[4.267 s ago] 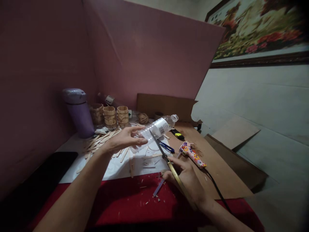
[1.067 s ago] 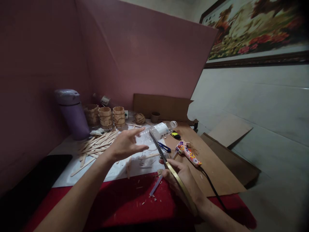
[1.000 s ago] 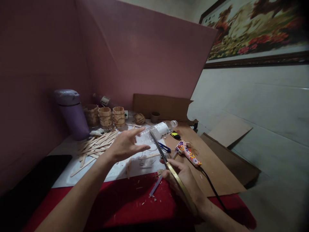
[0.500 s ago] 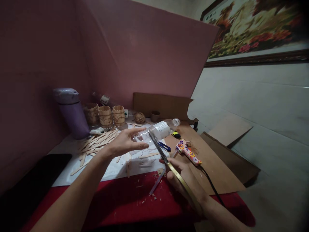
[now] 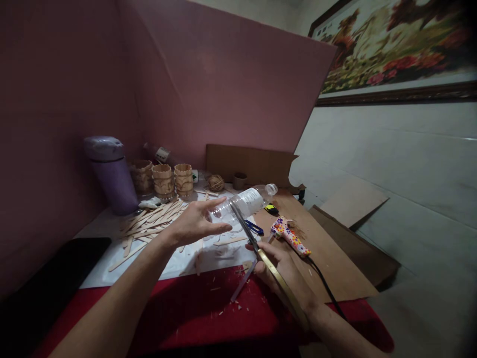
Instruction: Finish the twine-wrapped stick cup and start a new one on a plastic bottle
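My left hand [image 5: 199,219] grips the base end of a clear plastic bottle [image 5: 251,200], thumb below and fingers behind it. The bottle lies tilted in the air, its neck pointing to the upper right, with a white label round its middle. In my right hand [image 5: 285,268] is a pair of scissors [image 5: 274,271] with gold handles. Its dark blades reach up to the bottle's side between the label and my left fingers. Whether the blades have entered the plastic I cannot tell. Below the hands, a clear glue stick [image 5: 243,282] lies partly over the red cloth.
Wooden craft sticks [image 5: 152,221] lie piled on white paper at the left. Behind are wooden cups [image 5: 184,180], a twine ball [image 5: 215,183] and a purple tumbler [image 5: 114,174]. A patterned glue gun [image 5: 290,236], blue cutter [image 5: 254,227] and yellow-black tool [image 5: 272,209] lie rightward near brown cardboard [image 5: 343,273].
My left hand and the bottle have shifted very slightly to the right. The scissors stay at the same spot on the bottle's side, almost unmoved.
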`<state>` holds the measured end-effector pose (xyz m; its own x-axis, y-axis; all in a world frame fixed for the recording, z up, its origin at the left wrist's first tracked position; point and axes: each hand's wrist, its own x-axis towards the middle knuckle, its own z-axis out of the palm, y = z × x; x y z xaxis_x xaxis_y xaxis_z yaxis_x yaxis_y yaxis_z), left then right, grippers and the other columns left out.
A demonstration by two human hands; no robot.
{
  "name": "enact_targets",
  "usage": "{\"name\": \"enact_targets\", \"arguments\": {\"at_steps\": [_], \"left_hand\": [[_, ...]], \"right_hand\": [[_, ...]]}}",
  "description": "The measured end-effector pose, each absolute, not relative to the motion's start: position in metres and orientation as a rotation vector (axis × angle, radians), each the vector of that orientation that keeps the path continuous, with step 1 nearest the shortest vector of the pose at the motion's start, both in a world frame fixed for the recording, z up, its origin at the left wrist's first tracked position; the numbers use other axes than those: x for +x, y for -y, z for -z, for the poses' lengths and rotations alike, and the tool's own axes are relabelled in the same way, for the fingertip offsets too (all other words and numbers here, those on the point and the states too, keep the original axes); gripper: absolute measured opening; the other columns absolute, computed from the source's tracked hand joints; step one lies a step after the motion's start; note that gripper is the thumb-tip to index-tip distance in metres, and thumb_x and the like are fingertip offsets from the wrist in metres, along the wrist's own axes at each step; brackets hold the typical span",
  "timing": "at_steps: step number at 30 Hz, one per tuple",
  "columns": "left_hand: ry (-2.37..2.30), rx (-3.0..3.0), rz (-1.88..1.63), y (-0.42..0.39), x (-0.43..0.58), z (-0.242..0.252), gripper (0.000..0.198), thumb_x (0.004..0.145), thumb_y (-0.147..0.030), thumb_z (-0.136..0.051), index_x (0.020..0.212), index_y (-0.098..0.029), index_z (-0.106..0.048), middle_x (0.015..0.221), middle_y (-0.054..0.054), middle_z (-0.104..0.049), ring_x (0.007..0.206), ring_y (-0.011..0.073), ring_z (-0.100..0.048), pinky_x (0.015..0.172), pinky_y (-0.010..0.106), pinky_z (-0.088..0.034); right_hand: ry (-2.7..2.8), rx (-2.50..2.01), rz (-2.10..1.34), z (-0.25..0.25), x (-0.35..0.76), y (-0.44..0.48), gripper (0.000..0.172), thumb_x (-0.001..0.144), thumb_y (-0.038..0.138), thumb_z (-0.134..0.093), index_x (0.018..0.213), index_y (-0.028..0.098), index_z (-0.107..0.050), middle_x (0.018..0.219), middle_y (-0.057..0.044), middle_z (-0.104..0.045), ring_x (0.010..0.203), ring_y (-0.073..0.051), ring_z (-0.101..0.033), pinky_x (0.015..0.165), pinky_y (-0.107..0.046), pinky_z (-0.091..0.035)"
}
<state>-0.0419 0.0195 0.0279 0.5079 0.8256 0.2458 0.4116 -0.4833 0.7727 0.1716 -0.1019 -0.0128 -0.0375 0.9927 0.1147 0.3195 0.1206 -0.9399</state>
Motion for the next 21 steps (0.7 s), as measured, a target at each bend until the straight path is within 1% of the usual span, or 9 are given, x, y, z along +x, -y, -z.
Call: {"name": "enact_targets", "arguments": {"at_steps": [5, 8, 11, 13, 14, 16, 18, 19, 21], "left_hand": [[-1.069, 2.165, -0.809, -0.021, -0.043, -0.025, 0.090, 0.067, -0.058, -0.077, 0.142, -0.013, -0.056, 0.096, 0.010, -0.073, 0.066, 0.0162, -0.055, 0.065, 0.032, -0.047], [-1.109, 2.254, -0.821, -0.022, -0.044, -0.024, 0.086, 0.069, -0.057, -0.077, 0.142, -0.017, -0.057, 0.107, 0.013, -0.074, 0.071, 0.0186, -0.060, 0.070, 0.034, -0.050], [-1.045, 2.201, -0.897, -0.024, -0.046, -0.025, 0.085, 0.071, -0.063, -0.075, 0.142, -0.020, -0.057, 0.125, 0.016, -0.069, 0.091, 0.0253, -0.066, 0.082, 0.040, -0.052], [-1.032, 2.075, -0.953, -0.024, -0.048, -0.028, 0.087, 0.070, -0.067, -0.073, 0.142, -0.020, -0.057, 0.132, 0.016, -0.066, 0.107, 0.0298, -0.065, 0.090, 0.042, -0.051], [-1.030, 2.002, -0.944, -0.025, -0.050, -0.029, 0.089, 0.070, -0.067, -0.073, 0.142, -0.019, -0.056, 0.132, 0.017, -0.066, 0.111, 0.0312, -0.064, 0.090, 0.043, -0.052], [-1.003, 1.875, -0.843, -0.024, -0.052, -0.032, 0.091, 0.069, -0.066, -0.074, 0.142, -0.015, -0.057, 0.126, 0.020, -0.068, 0.105, 0.0317, -0.067, 0.081, 0.041, -0.055], [-0.950, 1.815, -0.733, -0.023, -0.051, -0.035, 0.087, 0.069, -0.062, -0.076, 0.139, -0.013, -0.059, 0.113, 0.018, -0.073, 0.090, 0.0287, -0.070, 0.070, 0.037, -0.056], [-0.927, 1.813, -0.719, -0.022, -0.051, -0.035, 0.083, 0.069, -0.059, -0.078, 0.137, -0.013, -0.061, 0.108, 0.016, -0.075, 0.086, 0.0272, -0.070, 0.068, 0.036, -0.056], [-0.898, 1.855, -0.777, -0.021, -0.047, -0.035, 0.076, 0.068, -0.053, -0.080, 0.132, -0.014, -0.065, 0.107, 0.014, -0.075, 0.090, 0.0263, -0.069, 0.073, 0.036, -0.055]], "right_hand": [[1.397, -1.382, -1.092, 0.018, 0.171, 0.105, 0.075, 0.066, 0.075, -0.071, 0.108, 0.013, -0.066, 0.057, 0.005, -0.047, 0.047, -0.008, -0.032, 0.041, -0.022, -0.026], [1.344, -1.416, -1.113, 0.017, 0.170, 0.107, 0.076, 0.066, 0.072, -0.074, 0.110, 0.011, -0.067, 0.052, 0.007, -0.043, 0.044, -0.007, -0.030, 0.040, -0.021, -0.024], [1.373, -1.416, -1.081, 0.014, 0.171, 0.108, 0.069, 0.065, 0.067, -0.078, 0.103, 0.010, -0.071, 0.052, 0.006, -0.046, 0.045, -0.008, -0.033, 0.041, -0.022, -0.027], [1.424, -1.397, -1.042, 0.014, 0.172, 0.108, 0.061, 0.065, 0.066, -0.078, 0.094, 0.012, -0.073, 0.054, 0.004, -0.050, 0.048, -0.010, -0.040, 0.044, -0.022, -0.032], [1.451, -1.392, -1.020, 0.014, 0.173, 0.109, 0.058, 0.066, 0.066, -0.078, 0.089, 0.013, -0.073, 0.056, 0.002, -0.053, 0.050, -0.011, -0.043, 0.046, -0.022, -0.036], [1.485, -1.392, -0.976, 0.015, 0.174, 0.109, 0.060, 0.067, 0.070, -0.075, 0.090, 0.015, -0.073, 0.062, -0.001, -0.060, 0.056, -0.014, -0.051, 0.051, -0.024, -0.042], [1.515, -1.390, -0.934, 0.014, 0.175, 0.111, 0.068, 0.067, 0.077, -0.069, 0.096, 0.015, -0.073, 0.068, -0.004, -0.064, 0.062, -0.018, -0.056, 0.054, -0.026, -0.046], [1.532, -1.386, -0.916, 0.013, 0.176, 0.111, 0.073, 0.066, 0.080, -0.067, 0.100, 0.015, -0.072, 0.070, -0.005, -0.065, 0.065, -0.020, -0.058, 0.056, -0.027, -0.047], [1.564, -1.375, -0.893, 0.009, 0.175, 0.112, 0.079, 0.066, 0.084, -0.062, 0.101, 0.015, -0.071, 0.070, -0.005, -0.064, 0.068, -0.021, -0.058, 0.058, -0.028, -0.047]]}}
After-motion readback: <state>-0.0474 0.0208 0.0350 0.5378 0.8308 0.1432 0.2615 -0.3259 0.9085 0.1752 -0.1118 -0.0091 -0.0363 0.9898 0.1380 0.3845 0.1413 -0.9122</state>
